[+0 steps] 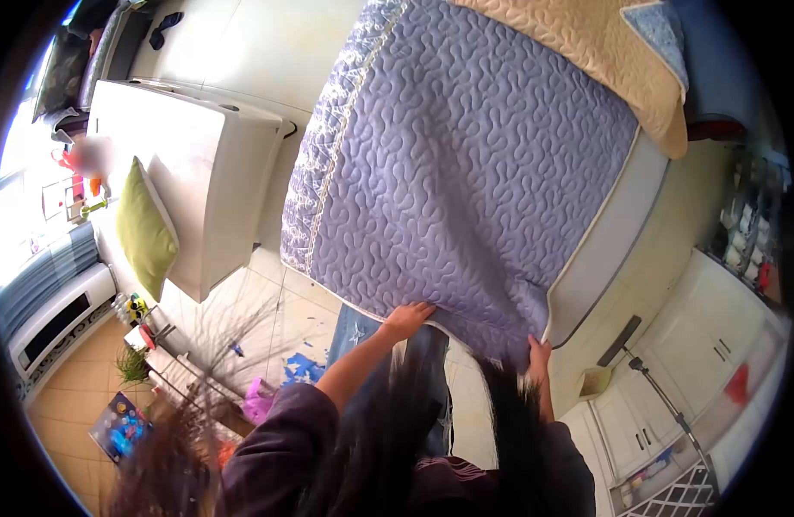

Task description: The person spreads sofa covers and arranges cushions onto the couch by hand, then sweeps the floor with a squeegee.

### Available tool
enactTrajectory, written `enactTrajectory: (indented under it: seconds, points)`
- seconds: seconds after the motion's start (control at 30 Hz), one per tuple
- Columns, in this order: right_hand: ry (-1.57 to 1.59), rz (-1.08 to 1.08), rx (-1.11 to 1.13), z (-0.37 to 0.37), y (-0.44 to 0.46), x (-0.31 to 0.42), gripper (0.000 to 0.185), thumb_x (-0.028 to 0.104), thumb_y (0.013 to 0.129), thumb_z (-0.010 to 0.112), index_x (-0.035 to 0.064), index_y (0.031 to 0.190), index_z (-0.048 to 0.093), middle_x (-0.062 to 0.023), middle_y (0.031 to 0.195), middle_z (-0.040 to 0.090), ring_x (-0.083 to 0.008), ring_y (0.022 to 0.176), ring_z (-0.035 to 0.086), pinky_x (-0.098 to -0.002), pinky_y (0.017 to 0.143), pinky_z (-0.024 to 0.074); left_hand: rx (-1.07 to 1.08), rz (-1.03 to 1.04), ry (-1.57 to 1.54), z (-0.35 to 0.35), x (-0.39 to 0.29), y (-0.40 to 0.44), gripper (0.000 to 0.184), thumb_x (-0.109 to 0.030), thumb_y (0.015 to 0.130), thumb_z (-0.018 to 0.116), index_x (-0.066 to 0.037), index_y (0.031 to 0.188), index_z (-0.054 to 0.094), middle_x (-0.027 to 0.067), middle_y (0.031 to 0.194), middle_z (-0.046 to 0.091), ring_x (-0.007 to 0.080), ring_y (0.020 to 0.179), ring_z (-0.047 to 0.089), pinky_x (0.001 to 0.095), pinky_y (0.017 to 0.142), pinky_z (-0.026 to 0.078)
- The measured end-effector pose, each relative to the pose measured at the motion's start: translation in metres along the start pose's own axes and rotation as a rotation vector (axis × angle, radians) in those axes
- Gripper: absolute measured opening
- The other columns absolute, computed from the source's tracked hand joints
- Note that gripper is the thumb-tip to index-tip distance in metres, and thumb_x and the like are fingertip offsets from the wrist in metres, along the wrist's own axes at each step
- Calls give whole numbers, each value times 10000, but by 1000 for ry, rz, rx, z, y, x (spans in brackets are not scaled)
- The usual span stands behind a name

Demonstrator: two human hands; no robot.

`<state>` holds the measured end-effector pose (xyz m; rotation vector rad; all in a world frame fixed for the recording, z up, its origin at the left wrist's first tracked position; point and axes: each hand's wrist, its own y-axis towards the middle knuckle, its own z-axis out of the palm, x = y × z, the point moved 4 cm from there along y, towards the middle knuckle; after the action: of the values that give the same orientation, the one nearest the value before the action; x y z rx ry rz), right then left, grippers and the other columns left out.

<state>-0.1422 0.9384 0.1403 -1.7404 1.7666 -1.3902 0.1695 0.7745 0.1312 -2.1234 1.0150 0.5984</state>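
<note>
A purple quilted cover (466, 164) with a patterned, light-trimmed band along its left side lies over a bed. My left hand (407, 320) is closed on its near edge, left of centre. At the near right corner, my right hand (539, 351) grips the same edge, partly hidden by dark hair. Between the hands the fabric is raised in folds. A beige quilted cover (569, 39), one corner turned back to show blue, lies at the far end. The pale side of the bed (608, 233) shows at the right.
A white cabinet (168, 164) with a green cushion (147, 233) on it stands at the left. Blue scraps (304, 369) and a pink bag (259, 401) are on the floor. A mop (664, 396) leans near white cupboards (685, 336) at the right.
</note>
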Motion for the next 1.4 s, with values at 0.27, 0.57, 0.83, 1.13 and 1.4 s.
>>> enactTrajectory:
  seconds: [0.27,0.57,0.83,1.13,1.4]
  points:
    - [-607,-2,-370,34,-5,34,609,223,552,603,85,1099,372,-169,1121,354,-303,1023,366,-381,830,323,362,-67,-338,-47,7,-16,354,-225,639,498,-105,972,488,86,866,523,239,821,498,357,660,402]
    - [-929,-882,201,209,-60,194,668,153,602,588,204,1186,268,-240,1209,186,-361,1080,269,-376,843,303,-737,-916,-25,-198,204,-29,639,-220,650,556,-151,1199,235,155,1226,198,302,1130,200,530,850,191]
    - [-1230,-683,126,343,-58,273,755,356,644,560,167,1228,120,-294,1209,92,-437,1042,272,-407,837,293,-771,-1061,-892,-103,359,-115,566,-434,732,423,-24,1118,365,157,1057,449,294,996,405,283,832,316]
    - [-1269,-548,3,364,-43,267,953,441,598,582,129,1226,-63,-399,1144,28,-472,1085,161,-415,903,200,-993,-981,-2020,-55,330,-169,399,-287,709,539,15,959,468,114,900,533,165,778,522,273,691,402]
    - [-1295,-572,-46,365,-35,269,938,480,573,585,197,1233,-19,-369,1162,83,-454,1062,236,-393,879,250,-1355,-1030,-1816,-77,311,-177,394,-183,678,589,14,983,436,92,873,523,159,748,507,273,647,406]
